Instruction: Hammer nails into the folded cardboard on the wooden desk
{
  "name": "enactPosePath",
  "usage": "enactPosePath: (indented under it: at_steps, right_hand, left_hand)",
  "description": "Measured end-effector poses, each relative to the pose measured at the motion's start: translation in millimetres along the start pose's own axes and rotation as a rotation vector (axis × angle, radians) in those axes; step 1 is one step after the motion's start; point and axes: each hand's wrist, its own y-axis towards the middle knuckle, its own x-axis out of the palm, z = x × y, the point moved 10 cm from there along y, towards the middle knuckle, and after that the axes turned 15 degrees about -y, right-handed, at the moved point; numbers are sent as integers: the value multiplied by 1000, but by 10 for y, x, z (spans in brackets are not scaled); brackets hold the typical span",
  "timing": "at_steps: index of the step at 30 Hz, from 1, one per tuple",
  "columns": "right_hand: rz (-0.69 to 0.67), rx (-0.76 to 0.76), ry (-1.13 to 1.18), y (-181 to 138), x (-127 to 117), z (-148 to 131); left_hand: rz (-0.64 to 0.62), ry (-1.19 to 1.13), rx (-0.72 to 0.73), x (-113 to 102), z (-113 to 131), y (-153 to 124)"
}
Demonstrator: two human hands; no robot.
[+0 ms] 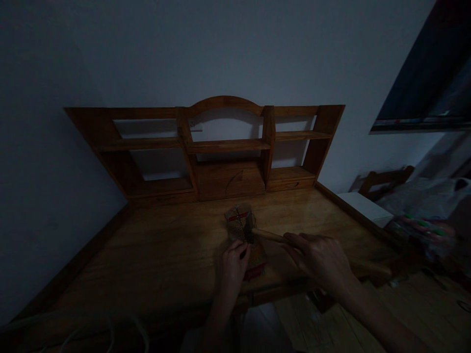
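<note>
A flat brown piece (259,252) with red markings, perhaps cardboard or wood, lies on the wooden desk (165,245) in front of me. My right hand (318,257) is wrapped round the pale wooden handle of a hammer (270,236). The dark hammer head is over the brown piece, close to my left fingertips. My left hand (234,262) rests at the near left side of the piece, with thumb and forefinger pinched together. Whatever is between those fingers is too small and dark to make out.
At the back of the desk stands a wooden shelf unit (230,145) against the wall. A raised rim (353,215) runs along the desk's right side. Beyond it are a white surface (364,208), a chair back (386,179) and plastic bags (423,201).
</note>
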Motion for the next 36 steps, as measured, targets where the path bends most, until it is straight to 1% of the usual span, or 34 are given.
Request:
enactPosePath:
  at_steps: [11, 18, 22, 25, 28, 31, 34, 36]
  right_hand:
    - [-22, 10, 0, -2, 15, 17]
    - [8, 2, 5, 1, -25, 7]
    - [26, 41, 5, -28, -7, 71]
    - [21, 119, 72, -98, 65, 187]
    - [-27, 303, 196, -238, 249, 407]
    - [-145, 495, 376, -434, 591, 615]
    - [-256, 581, 561, -582, 962, 724]
    - [-287, 609, 657, -631, 1159, 788]
  left_hand:
    - [0, 16, -9, -18, 28, -4]
    - [-12, 36, -33, -2, -24, -2]
    - [-6, -12, -38, 22, -56, 5]
    - [16, -20, -24, 10, -42, 9]
    - [41, -20, -27, -20, -33, 10]
    - [36, -31, -29, -18, -35, 13]
    - [37, -65, -21, 1, -59, 15]
    - [47, -100, -23, 13, -86, 14]
